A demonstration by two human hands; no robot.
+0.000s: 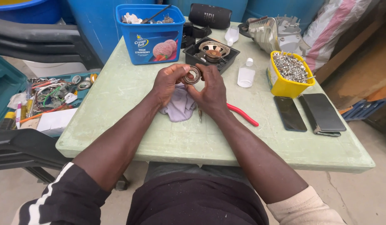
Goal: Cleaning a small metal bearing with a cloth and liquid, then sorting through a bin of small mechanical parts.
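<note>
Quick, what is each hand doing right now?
Left hand: closed on the round metal ring.
Right hand: also gripping the same ring.

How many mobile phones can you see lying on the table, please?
2: one dark phone lies flat near the table's right edge below the yellow tub, the other phone right beside it, further right.

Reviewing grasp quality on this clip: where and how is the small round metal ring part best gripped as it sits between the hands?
Probably by the outer rim. The ring is held upright, its flat face toward the camera, with the left hand and right hand pinching opposite edges. Coming in from the sides suits its thin round shape and keeps the open centre uncovered, above the grey cloth.
</note>
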